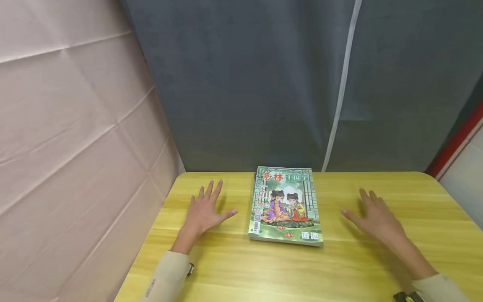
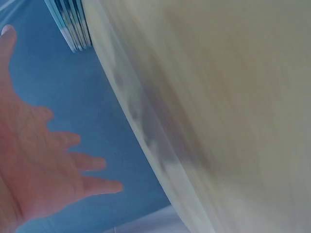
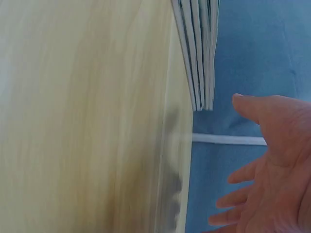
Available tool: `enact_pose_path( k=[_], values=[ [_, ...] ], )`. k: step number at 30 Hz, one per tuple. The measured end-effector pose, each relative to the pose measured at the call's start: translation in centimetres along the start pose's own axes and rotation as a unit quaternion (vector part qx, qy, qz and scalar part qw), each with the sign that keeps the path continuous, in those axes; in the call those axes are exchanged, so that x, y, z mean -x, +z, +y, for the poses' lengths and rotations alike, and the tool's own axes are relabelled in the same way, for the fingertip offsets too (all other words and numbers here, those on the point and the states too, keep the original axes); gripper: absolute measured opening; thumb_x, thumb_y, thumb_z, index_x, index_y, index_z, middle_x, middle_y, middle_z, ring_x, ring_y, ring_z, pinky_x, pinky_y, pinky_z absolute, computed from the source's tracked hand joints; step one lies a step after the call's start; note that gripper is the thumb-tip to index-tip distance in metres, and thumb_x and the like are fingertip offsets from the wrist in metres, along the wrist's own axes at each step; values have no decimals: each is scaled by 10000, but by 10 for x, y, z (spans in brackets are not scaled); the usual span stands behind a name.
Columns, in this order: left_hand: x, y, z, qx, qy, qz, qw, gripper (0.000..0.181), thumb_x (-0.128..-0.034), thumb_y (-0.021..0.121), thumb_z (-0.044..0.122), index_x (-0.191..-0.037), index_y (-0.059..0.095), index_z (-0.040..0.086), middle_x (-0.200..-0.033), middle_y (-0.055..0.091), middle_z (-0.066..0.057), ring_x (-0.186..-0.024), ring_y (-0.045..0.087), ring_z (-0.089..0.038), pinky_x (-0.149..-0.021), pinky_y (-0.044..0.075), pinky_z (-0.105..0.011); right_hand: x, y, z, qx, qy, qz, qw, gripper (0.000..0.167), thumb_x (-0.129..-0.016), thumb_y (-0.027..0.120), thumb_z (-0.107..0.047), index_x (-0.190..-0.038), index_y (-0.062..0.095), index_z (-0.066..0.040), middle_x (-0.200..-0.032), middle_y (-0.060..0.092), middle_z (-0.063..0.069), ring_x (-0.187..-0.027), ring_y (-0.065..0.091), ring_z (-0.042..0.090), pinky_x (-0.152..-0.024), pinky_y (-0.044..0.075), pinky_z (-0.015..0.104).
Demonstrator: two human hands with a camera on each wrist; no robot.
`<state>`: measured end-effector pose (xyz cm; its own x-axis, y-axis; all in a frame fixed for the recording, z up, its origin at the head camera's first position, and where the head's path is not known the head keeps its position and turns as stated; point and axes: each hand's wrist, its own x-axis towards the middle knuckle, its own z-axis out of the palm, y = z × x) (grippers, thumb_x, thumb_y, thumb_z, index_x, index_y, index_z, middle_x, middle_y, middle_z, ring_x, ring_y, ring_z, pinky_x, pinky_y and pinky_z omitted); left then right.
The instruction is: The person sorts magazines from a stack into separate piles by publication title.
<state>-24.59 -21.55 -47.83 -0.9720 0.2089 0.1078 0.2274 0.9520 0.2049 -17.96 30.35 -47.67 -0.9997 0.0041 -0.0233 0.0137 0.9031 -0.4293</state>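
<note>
A stack of several magazines lies on the yellow wood-grain table, its top cover green with two drawn figures and red lettering. To its left is my left hand, fingers spread and the thumb toward the stack without touching it. My right hand is on the other side, also spread and apart from the stack. Both wrist views show empty palms: the left palm and the right palm hover above the tabletop. The edges of the stacked magazines show in the right wrist view.
The table has rounded far corners. A dark grey curtain with a white strip hangs behind it. Creased pale cloth stands along the left side, and a red edge shows at the right.
</note>
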Motion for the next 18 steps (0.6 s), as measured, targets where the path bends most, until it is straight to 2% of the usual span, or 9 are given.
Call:
enact_pose_path(
  k=[5, 10, 15, 18],
  values=[
    [0, 3, 14, 363, 104, -1, 9993, 1155, -799, 486, 971, -1701, 30, 411, -1797, 140, -86, -1546, 297, -584, -1173, 382, -761, 1, 5, -15, -555, -394, 191, 9975, 986, -1035, 554, -622, -1680, 146, 3, -1667, 186, 420, -1464, 259, 684, -1106, 283, 856],
    [-3, 5, 29, 714, 221, 136, 9971, 1145, -825, 562, 907, -1709, 63, 377, -1791, 188, -53, -1533, 381, -518, -1060, 512, -720, 0, 10, -26, -1025, -702, 322, 9917, 882, -1043, 599, -549, -1687, 226, -76, -1671, 306, 345, -1469, 336, 634, -1150, 316, 799],
    [-7, 8, 44, 869, 215, 125, 9959, 1130, -851, 574, 874, -1715, 77, 340, -1790, 185, -29, -1552, 402, -431, -1059, 538, -674, -6, 12, -37, -1318, -650, 183, 9890, 845, -1029, 628, -546, -1692, 264, -168, -1675, 343, 300, -1481, 353, 612, -1154, 341, 783],
    [-12, 11, 53, 1123, 124, 99, 9936, 1096, -893, 590, 816, -1719, 92, 294, -1777, 232, -55, -1554, 417, -384, -1113, 519, -639, -12, 13, -46, -1528, -586, 50, 9865, 846, -1031, 638, -524, -1684, 276, -127, -1664, 357, 306, -1452, 420, 592, -1143, 407, 741]
  ],
)
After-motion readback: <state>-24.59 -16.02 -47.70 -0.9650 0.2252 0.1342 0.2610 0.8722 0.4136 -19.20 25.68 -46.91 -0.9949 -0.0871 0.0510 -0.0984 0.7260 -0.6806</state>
